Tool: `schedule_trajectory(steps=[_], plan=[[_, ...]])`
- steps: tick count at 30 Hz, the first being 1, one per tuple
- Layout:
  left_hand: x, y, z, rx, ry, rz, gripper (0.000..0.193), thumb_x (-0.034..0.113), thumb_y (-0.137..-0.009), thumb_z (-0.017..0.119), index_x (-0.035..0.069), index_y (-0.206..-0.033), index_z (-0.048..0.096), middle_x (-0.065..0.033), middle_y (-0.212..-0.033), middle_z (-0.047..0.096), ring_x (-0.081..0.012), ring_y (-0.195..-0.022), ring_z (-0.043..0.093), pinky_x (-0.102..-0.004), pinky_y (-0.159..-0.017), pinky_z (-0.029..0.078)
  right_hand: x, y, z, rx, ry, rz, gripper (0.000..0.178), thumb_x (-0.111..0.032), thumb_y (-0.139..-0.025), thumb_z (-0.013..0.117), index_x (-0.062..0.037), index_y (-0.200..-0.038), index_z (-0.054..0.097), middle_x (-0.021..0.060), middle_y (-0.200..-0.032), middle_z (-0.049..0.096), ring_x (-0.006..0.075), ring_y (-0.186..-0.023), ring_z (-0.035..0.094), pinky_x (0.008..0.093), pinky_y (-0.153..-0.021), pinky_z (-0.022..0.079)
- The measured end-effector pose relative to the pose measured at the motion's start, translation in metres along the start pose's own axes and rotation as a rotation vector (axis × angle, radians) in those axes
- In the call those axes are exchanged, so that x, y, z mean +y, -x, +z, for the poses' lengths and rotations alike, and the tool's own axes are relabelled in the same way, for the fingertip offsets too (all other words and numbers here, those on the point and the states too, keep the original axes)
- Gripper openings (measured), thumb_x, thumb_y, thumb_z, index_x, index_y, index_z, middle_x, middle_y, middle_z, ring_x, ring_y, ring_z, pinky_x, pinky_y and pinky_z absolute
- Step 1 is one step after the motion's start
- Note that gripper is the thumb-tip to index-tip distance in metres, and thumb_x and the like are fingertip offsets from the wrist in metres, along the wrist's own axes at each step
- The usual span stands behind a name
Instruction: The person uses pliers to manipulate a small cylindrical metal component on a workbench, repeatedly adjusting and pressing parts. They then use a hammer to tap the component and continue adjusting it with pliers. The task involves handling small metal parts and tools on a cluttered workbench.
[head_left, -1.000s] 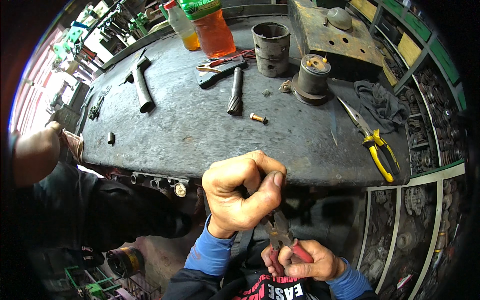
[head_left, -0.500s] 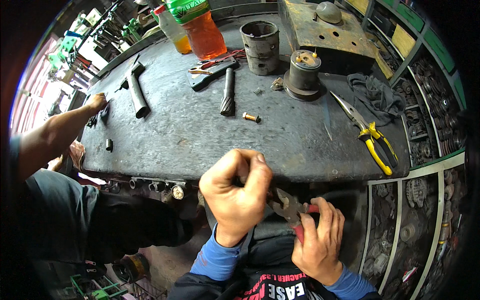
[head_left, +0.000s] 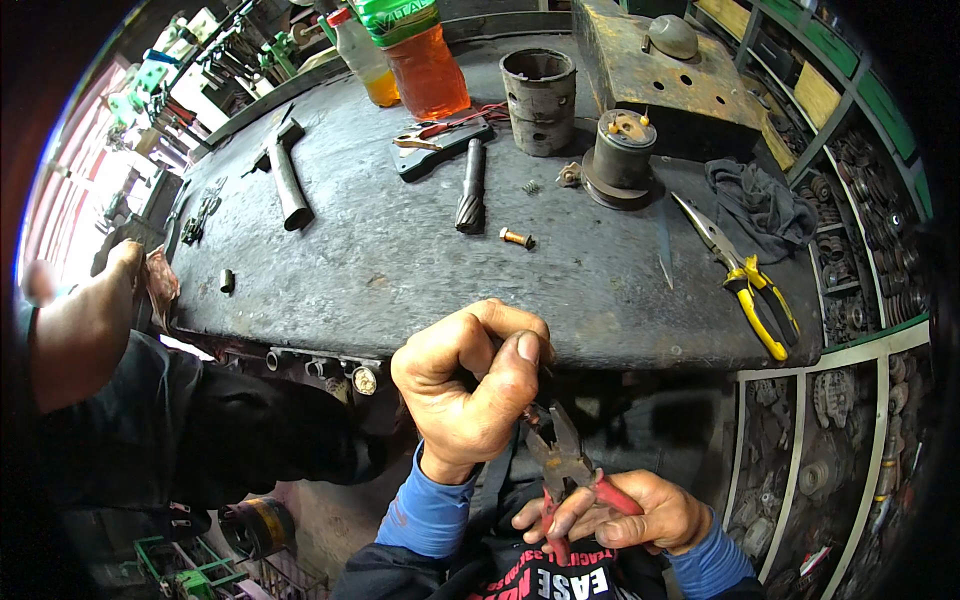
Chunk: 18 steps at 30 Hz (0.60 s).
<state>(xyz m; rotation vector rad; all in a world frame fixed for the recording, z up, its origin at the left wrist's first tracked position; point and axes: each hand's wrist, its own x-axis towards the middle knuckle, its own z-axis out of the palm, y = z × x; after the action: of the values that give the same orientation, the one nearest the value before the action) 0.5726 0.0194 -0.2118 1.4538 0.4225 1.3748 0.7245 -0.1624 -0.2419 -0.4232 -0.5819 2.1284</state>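
Note:
Low in the middle, past the bench's front edge, my left hand [head_left: 470,385] is closed in a pinch. What its thumb and finger hold is mostly hidden; a small dark reddish bit shows just below them. My right hand [head_left: 630,515] grips red-handled pliers [head_left: 565,465], fingers between and around the spread handles. The jaws point up toward my left hand and are parted close to that small bit; I cannot tell whether they touch it. Nearest on the bench lie a brass-coloured bolt [head_left: 517,238] and a fluted steel shaft [head_left: 471,190].
Long-nose pliers [head_left: 745,280] with yellow handles lie right, near a grey rag [head_left: 765,205]. Behind stand a metal cylinder [head_left: 540,105], a round motor part [head_left: 620,160] and bottles [head_left: 425,70]. Another person's arm [head_left: 90,320] is at the left, by a hammer-like tool [head_left: 290,185].
The pliers have swung more upright, their handles spread wider, and my right hand has moved lower. My left hand stays pinched. The other person's hand has drawn back left off the bench.

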Motion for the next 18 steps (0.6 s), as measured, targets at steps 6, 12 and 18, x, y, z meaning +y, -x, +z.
schedule_trajectory(steps=[6, 12, 18], plan=[[-0.0047, -0.0016, -0.0031, -0.033, 0.009, 0.035, 0.037, -0.007, -0.087, 0.065, 0.008, -0.065, 0.039, -0.0193, -0.078, 0.072, -0.0124, -0.060, 0.056, -0.0280, -0.055, 0.044, 0.0019, -0.0002, -0.0047, -0.030, -0.009, 0.009, 0.040, -0.022, -0.104, 0.065, 0.0033, -0.135, 0.062, 0.0261, -0.150, 0.053, 0.0313, -0.138, 0.055, 0.0429, -0.118, 0.039], [-0.0043, -0.0024, -0.0045, -0.065, -0.004, 0.028, 0.036, -0.003, -0.088, 0.066, 0.009, -0.066, 0.039, -0.0206, -0.076, 0.071, -0.0165, -0.061, 0.058, -0.0305, -0.057, 0.046, 0.0007, -0.0028, -0.0046, -0.033, -0.001, 0.022, 0.040, -0.023, -0.104, 0.065, 0.0034, -0.134, 0.062, 0.0260, -0.148, 0.054, 0.0288, -0.133, 0.058, 0.0419, -0.115, 0.042], [-0.0049, -0.0031, -0.0032, -0.071, 0.036, 0.030, 0.039, -0.010, -0.083, 0.066, 0.007, -0.062, 0.037, -0.0173, -0.076, 0.071, -0.0126, -0.060, 0.059, -0.0272, -0.054, 0.045, 0.0003, -0.0046, -0.0052, -0.050, -0.043, 0.012, 0.030, -0.023, -0.104, 0.066, 0.0021, -0.119, 0.064, 0.0196, -0.135, 0.060, 0.0242, -0.122, 0.060, 0.0407, -0.111, 0.044]])
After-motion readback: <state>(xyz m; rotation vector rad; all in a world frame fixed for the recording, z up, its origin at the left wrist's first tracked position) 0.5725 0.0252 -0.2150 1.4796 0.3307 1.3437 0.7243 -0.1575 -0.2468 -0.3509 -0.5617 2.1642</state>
